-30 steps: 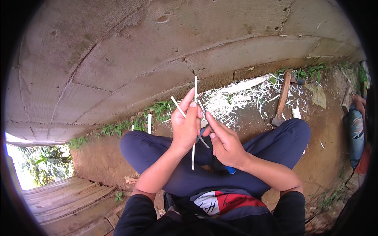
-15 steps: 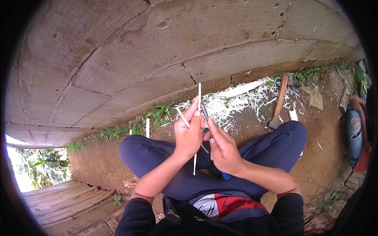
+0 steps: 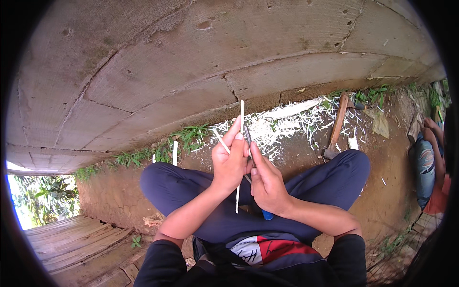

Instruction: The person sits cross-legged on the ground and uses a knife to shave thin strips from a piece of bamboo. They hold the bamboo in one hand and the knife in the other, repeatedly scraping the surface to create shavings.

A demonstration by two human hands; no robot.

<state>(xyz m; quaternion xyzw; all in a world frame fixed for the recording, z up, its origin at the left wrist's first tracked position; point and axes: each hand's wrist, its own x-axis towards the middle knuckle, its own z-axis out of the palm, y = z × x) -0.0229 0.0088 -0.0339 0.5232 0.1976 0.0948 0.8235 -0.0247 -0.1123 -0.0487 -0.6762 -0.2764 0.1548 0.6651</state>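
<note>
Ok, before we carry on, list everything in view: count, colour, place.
Pale strips: 2, off-white, in the left hand
Dark blade: 1, grey, at the right hand
Blue piece: 1, blue, below the right hand, kind unclear
Shavings: many, white, ground by the wall
Wood slab: 1, pale, among the shavings
Wooden-handled tool: 1, brown, dark head, right of the shavings
Pale block: 1, off-white, near the tool's head
Yellowish scrap: 1, right of the tool
Ground strips: 2, pale, left of centre
Wall: 1, grey-brown, top
Grass: several tufts, green, wall's foot
Planks: several, brown, lower left
Foliage: uncounted, green, far left
Other person: 1, blue jeans, right edge
Hands: 2, bare, centre
Trousers: 1 pair, dark blue, below centre
Sleeves: 2, black, bottom
</note>
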